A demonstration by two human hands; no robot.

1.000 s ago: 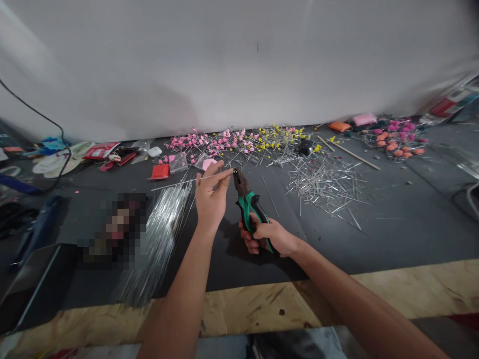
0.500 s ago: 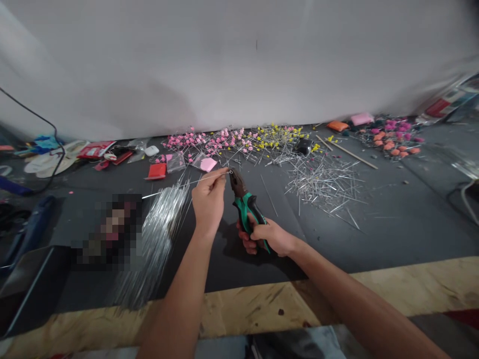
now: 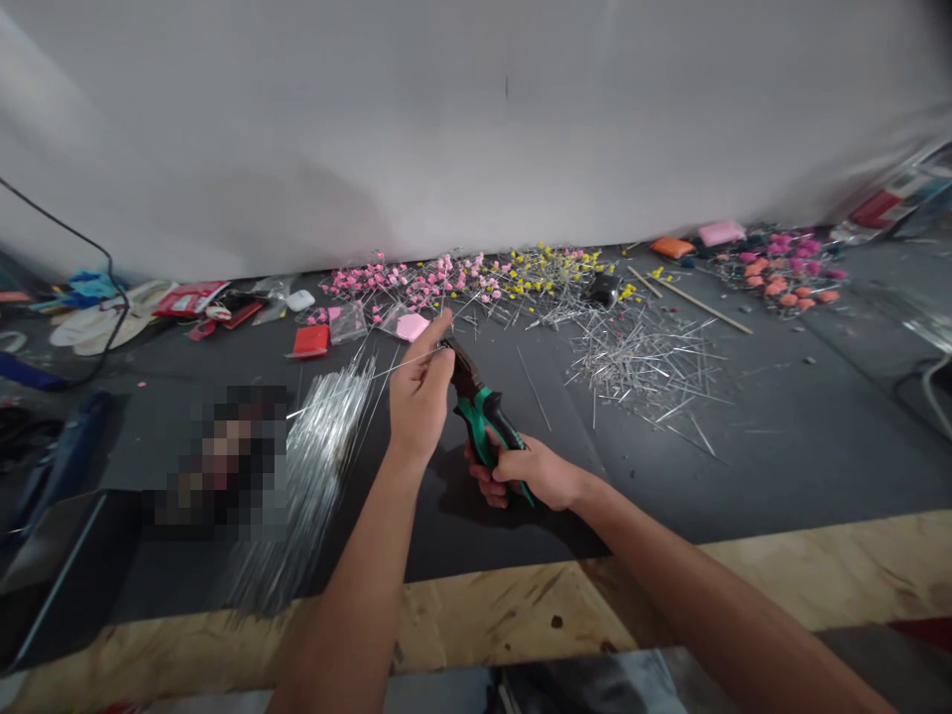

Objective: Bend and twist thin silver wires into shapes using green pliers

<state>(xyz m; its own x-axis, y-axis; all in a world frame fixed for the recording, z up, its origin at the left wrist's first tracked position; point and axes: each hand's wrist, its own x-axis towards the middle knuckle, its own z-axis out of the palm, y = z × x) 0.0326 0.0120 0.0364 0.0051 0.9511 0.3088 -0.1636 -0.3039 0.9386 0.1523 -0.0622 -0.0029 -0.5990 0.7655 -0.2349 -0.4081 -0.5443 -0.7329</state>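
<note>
At the near edge a strip of rough, pale plywood (image 3: 669,585) is seen, its grain blotched with dark marks; beyond it a matte black mat (image 3: 744,466) is spread over the bench.

Above the mat, the right hand (image 3: 532,474) is closed around the green and black handles of a pair of pliers (image 3: 480,412), which are squeezed together. The tool is slanted toward 11 o'clock, its dark metal nose reaching the fingertips of the left hand (image 3: 418,395). That hand is raised just beside the pliers, at their 9 o'clock, with thumb and forefinger pinched on a thin, straight silver wire (image 3: 349,382). The wire is run from the pinch out toward 8 o'clock, and its near end is met by the nose of the pliers; whether it is gripped there cannot be told, since the fingers cover the spot.

At 8 o'clock from the left hand, a thick bundle of long, shiny wires (image 3: 312,466) is laid on the mat, fanned at its far end. At 2 o'clock from the pliers, a loose heap of short, cut metal pieces (image 3: 640,362) is scattered.

Farther back, along the foot of a plain white wall (image 3: 476,129), tangles of wire tipped with small pink beads (image 3: 416,283) and yellow beads (image 3: 557,266) are piled. At 1 o'clock, orange and magenta lumps (image 3: 788,273) are clustered, with a thin wooden stick (image 3: 699,307) just before them. At 10 o'clock, a flat red packet (image 3: 312,340) is lying.
</note>
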